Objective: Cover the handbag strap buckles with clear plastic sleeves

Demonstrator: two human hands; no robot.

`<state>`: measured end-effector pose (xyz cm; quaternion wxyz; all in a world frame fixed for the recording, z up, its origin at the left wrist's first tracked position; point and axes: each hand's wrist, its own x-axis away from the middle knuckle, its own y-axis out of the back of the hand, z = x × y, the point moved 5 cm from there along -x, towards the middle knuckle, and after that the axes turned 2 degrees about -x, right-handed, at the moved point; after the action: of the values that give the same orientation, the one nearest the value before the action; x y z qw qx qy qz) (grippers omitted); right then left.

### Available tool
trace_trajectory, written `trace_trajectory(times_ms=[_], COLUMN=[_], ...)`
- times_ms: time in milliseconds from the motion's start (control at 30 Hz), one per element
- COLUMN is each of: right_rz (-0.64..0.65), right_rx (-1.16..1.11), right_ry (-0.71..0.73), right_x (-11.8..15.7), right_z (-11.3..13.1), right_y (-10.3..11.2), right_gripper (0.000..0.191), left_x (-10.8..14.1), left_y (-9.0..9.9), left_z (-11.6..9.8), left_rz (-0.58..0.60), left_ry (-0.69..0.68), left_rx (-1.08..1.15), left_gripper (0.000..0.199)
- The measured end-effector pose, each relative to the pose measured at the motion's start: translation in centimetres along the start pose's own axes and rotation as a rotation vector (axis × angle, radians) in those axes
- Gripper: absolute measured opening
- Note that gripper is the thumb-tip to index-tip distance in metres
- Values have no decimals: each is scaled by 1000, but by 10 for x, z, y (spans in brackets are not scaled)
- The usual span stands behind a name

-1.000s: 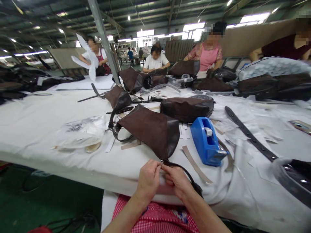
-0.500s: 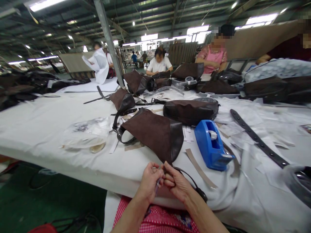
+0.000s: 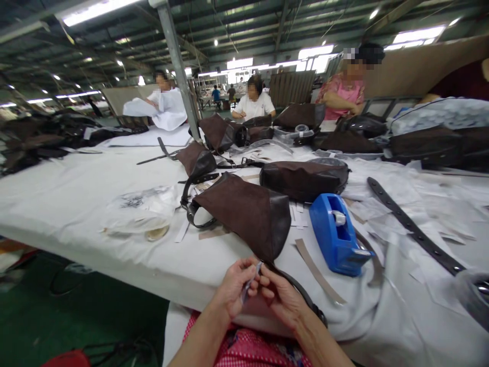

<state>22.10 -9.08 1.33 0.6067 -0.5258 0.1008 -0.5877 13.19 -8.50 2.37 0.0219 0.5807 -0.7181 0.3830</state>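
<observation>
At the table's front edge my left hand (image 3: 237, 286) is closed in a pinch on a small strip of clear plastic (image 3: 249, 286). My right hand (image 3: 280, 293) meets it, thumb and fingers pinched at the strip's upper end; whether it grips the strip or something smaller I cannot make out. Just beyond my fingertips lies a brown bag (image 3: 244, 211) with a dark leather end and a buckled strap loop. A dark strap (image 3: 305, 298) runs from under my right hand to the table edge. Right of the bag stands a blue tape dispenser (image 3: 336, 237).
Another brown bag (image 3: 303, 178) lies behind, with more bags further back. A studded strap (image 3: 412, 224) crosses the right side among plastic sheets. A clear plastic bag (image 3: 141, 206) lies at left on the white table cover (image 3: 76, 193). Several people work across the table.
The strip of plastic shows more plainly between my fingers, and my hands have shifted slightly. The view has turned a little left. At the back left, a person has lowered a white sheet.
</observation>
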Motion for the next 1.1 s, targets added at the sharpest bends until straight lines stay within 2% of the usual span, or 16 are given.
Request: trace_trajectory(times_ms=[133, 267, 367, 467, 533, 600, 667, 733, 800, 867, 933, 1033, 1067, 1100], right_rz=[12, 24, -10, -20, -35, -77, -109, -134, -164, -196, -266, -456, -464, -444], right_rx=[27, -41, -53, -83, -151, -220, -229, -129, 83, 391, 712, 1055, 1122, 1167], right_ry=[43, 2, -7, -7, -9, -3, 8, -2, 14, 150, 407, 807, 898, 907], right_x=[-4, -14, -21, -27, -28, -26, -20, -8, 7, 25, 41, 54, 51, 43], right_z=[2, 3, 5, 10, 15, 18, 19, 15, 15, 28, 55, 104, 116, 126], right_y=[0, -2, 2, 3, 3, 4, 5, 9, 17, 25, 28, 18, 11, 5], right_gripper=[48, 52, 45, 34, 30, 28, 26, 28, 40, 54, 54, 42, 44, 50], left_x=[1, 5, 7, 11, 16, 19, 22, 25, 29, 28, 18, -8, -16, -23], left_y=[2, 7, 15, 12, 6, 8, 23, 51, 83, 109, 127, 137, 136, 134], left_z=[-4, -9, -13, -25, -32, -39, -55, -79, -106, -131, -152, -172, -176, -179], left_rz=[-22, 7, -60, -109, -71, -56, -170, -436, -723, -908, -946, -768, -701, -644], left_ry=[-81, -86, -90, -272, -411, -499, -592, -714, -813, -857, -811, -680, -650, -632], left_rx=[-128, -396, -627, -888, -1043, -1118, -1095, -1025, -964, -950, -969, -996, -1000, -994], left_gripper=[54, 40, 28, 15, 18, 16, 18, 29, 32, 36, 38, 28, 26, 25])
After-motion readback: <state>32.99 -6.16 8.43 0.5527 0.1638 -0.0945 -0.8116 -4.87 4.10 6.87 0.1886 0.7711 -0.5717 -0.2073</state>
